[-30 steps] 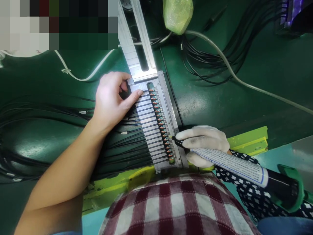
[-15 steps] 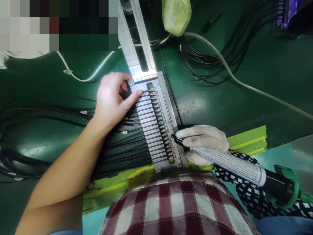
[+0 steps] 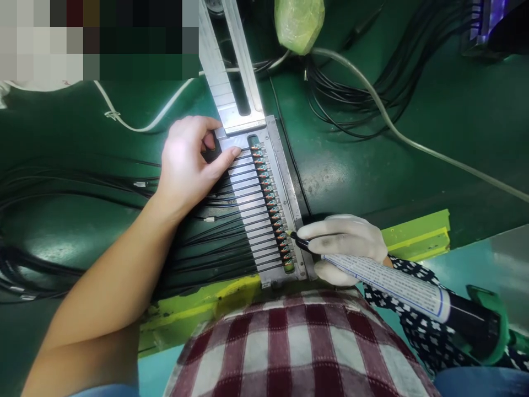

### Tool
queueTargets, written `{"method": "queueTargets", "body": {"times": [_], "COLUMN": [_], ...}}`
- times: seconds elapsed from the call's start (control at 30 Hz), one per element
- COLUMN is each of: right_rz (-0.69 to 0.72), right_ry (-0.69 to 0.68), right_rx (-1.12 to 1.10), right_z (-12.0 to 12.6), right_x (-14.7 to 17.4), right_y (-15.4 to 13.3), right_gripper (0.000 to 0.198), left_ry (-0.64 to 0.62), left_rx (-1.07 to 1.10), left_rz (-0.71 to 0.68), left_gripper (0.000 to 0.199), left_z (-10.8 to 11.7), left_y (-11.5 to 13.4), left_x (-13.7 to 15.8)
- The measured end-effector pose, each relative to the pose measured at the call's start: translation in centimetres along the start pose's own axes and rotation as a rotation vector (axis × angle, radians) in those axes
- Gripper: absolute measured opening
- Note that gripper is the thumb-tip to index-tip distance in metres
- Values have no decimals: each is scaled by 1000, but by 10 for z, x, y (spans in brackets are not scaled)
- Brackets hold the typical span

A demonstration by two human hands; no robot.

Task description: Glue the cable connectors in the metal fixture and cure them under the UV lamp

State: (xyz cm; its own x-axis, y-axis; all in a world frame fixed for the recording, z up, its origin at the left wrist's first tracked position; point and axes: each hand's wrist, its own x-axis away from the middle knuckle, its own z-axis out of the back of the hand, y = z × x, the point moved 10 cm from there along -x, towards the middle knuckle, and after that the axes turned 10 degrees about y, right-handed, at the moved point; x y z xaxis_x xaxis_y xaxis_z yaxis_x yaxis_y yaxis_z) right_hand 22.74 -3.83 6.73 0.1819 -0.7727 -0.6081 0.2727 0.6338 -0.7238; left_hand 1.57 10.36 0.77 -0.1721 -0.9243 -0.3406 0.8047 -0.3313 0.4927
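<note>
A metal fixture (image 3: pixel 254 234) lies on the table with a row of black cables across it. Their stripped ends (image 3: pixel 270 202), with small green and orange parts, line up over a slot. My bare left hand (image 3: pixel 192 160) grips the fixture's upper left edge, thumb on top by the first cable, fingertips partly hidden. In my right hand (image 3: pixel 347 242), gloved in white, is a dispensing syringe (image 3: pixel 388 284) with a printed label and black nozzle. Its fine tip is at the lower half of the row of cable ends; whether it touches cannot be seen.
A hinged metal frame (image 3: pixel 254 99) extends upward from the fixture. Beyond it are a yellow-green wrapped lump (image 3: pixel 300 25), a pale cord (image 3: pixel 388 121) and a black cable bundle (image 3: pixel 347 105). More black cables (image 3: pixel 74 182) trail left. A yellow-green rail (image 3: pixel 417 237) edges the table.
My right hand has brought the syringe tip slightly down the row of cable ends, towards my body. My left hand keeps its hold on the fixture. The whole view has shifted slightly.
</note>
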Motion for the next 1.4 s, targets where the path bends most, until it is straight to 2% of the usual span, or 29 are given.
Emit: {"method": "queueTargets", "body": {"times": [0.17, 0.8, 1.0, 1.27, 1.4], "right_rz": [-38, -33, -50, -61, -51], "right_ry": [31, 72, 37, 44, 71], "right_rx": [-9, -45, -63, -75, -73], "right_z": [3, 5, 4, 3, 4], "right_x": [-1, -1, -2, -1, 0], "right_y": [4, 1, 3, 5, 6], "right_gripper": [10, 10, 9, 9, 9], "left_ry": [-5, 7, -2, -42, -25], "left_rx": [-5, -29, -26, -27, -21], "left_rz": [7, 1, 0, 63, 21], "left_gripper": [34, 37, 38, 27, 34], "left_z": [0, 1, 0, -1, -1], "left_y": [0, 0, 0, -1, -1], "left_x": [0, 0, 0, 2, 1]}}
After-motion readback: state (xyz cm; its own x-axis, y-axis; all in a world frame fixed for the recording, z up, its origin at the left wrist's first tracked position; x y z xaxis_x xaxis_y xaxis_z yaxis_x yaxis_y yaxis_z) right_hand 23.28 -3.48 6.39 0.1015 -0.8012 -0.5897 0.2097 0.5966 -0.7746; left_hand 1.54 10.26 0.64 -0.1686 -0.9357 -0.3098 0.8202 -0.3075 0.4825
